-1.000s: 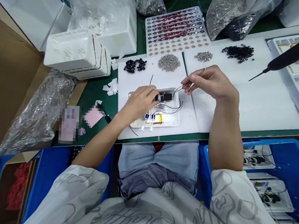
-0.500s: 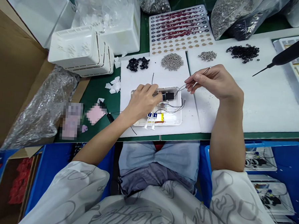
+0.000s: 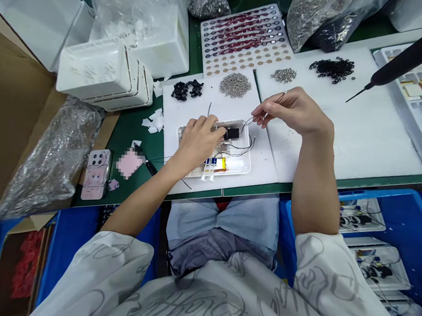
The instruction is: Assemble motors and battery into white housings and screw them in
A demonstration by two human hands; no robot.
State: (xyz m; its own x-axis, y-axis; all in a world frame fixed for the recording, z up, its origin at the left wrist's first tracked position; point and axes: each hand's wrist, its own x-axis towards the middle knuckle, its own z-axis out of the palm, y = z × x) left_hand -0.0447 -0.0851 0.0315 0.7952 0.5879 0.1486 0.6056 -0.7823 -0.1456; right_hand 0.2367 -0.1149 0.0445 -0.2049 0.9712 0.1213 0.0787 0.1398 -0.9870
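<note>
Left fingers [image 3: 207, 128] closed down over a black component [image 3: 232, 133] just past the fingertips, inside a white plastic housing [image 3: 242, 168], apparently for steadiness, with right fingers [image 3: 268, 115] pinched on a thin black wire [image 3: 250, 120], taut and clear of the housing.

light: bright, even, from above | shadows: faint, soft | edges: wide-angle bowing | glare: plastic bag [image 3: 48, 163]

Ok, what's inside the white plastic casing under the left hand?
The white plastic casing holds a black block, thin black wires and a small yellow battery. The left hand covers its left part, hiding whatever lies there.
</note>
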